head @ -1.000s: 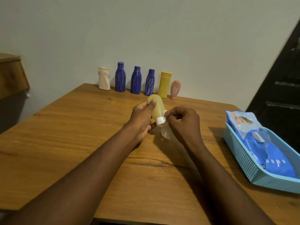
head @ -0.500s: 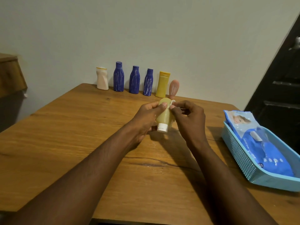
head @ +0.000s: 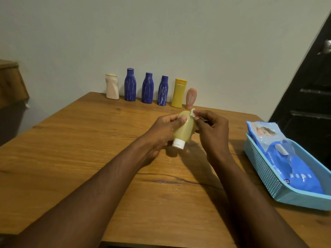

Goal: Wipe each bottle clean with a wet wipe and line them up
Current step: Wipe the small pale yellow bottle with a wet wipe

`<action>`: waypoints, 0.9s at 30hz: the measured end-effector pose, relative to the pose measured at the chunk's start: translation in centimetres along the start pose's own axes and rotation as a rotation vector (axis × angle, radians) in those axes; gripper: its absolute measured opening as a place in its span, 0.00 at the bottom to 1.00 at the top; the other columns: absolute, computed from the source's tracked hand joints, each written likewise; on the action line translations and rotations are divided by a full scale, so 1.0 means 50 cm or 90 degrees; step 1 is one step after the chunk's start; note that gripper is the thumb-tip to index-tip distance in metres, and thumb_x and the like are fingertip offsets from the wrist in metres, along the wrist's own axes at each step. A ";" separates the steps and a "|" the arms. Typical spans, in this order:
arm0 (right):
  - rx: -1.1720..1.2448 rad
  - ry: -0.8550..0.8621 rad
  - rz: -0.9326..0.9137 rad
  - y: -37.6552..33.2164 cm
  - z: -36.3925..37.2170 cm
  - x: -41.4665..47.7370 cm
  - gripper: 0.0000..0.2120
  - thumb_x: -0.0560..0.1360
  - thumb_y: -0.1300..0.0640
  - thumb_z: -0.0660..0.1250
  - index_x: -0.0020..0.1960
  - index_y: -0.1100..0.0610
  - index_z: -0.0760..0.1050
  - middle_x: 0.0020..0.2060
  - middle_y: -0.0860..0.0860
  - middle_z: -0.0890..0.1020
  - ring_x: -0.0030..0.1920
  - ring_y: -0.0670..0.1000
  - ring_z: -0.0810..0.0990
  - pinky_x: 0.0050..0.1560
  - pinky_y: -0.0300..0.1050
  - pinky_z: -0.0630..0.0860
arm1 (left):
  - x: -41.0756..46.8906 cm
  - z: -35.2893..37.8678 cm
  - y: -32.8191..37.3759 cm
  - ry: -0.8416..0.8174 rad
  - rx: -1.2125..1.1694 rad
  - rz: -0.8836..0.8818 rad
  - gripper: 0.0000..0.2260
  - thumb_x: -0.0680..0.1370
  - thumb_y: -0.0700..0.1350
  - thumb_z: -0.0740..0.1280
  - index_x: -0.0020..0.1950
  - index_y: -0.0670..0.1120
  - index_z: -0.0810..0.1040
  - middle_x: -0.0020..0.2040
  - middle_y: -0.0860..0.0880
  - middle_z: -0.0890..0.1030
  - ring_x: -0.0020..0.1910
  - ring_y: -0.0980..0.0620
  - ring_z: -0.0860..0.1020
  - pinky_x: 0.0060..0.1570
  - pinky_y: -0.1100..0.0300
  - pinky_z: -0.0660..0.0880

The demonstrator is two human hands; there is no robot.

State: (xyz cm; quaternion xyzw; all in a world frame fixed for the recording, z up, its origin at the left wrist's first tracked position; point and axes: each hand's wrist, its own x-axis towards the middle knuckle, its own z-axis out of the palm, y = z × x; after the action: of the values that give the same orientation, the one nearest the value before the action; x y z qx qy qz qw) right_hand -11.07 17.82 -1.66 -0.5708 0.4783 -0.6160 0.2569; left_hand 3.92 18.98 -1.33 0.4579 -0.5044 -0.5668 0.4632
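A small pale yellow bottle with a white cap pointing down toward me is held above the table middle by my left hand. My right hand pinches a white wet wipe against the bottle's upper end; most of the wipe is hidden by the fingers. Along the wall stands a row: a cream bottle, three dark blue bottles, a yellow bottle and a pink tube.
A light blue basket at the table's right edge holds a blue pack of wet wipes. The wooden table ends close to me. A wooden cabinet stands at far left, a dark door at right.
The bottle has been turned from cap toward the right hand to cap pointing down toward me. My right hand with the wipe moved from the cap up to the bottle's upper end.
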 end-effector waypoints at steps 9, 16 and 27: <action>-0.052 -0.071 -0.004 0.001 0.006 -0.012 0.08 0.76 0.62 0.71 0.50 0.53 0.86 0.45 0.46 0.87 0.49 0.49 0.84 0.51 0.59 0.83 | 0.005 -0.012 0.008 0.088 -0.052 0.030 0.04 0.85 0.52 0.66 0.58 0.58 0.80 0.58 0.50 0.83 0.58 0.45 0.83 0.61 0.38 0.81; -0.121 0.008 -0.088 -0.008 -0.002 -0.011 0.15 0.78 0.65 0.67 0.61 0.53 0.83 0.57 0.48 0.83 0.53 0.42 0.79 0.54 0.40 0.80 | -0.002 -0.003 0.000 0.008 -0.002 0.059 0.15 0.84 0.52 0.67 0.72 0.54 0.79 0.62 0.47 0.83 0.57 0.45 0.83 0.40 0.57 0.82; -0.190 -0.156 -0.092 -0.005 0.021 -0.022 0.11 0.76 0.63 0.71 0.53 0.50 0.85 0.49 0.43 0.85 0.46 0.41 0.80 0.42 0.33 0.74 | 0.017 -0.025 -0.001 0.137 -0.048 0.043 0.18 0.84 0.54 0.68 0.73 0.53 0.77 0.63 0.48 0.83 0.59 0.45 0.84 0.57 0.40 0.83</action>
State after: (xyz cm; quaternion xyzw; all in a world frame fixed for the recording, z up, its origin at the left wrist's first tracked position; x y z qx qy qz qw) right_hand -9.79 18.57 -2.04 -0.7060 0.4872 -0.4812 0.1806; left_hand 5.02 17.96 -1.52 0.4810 -0.4457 -0.5169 0.5502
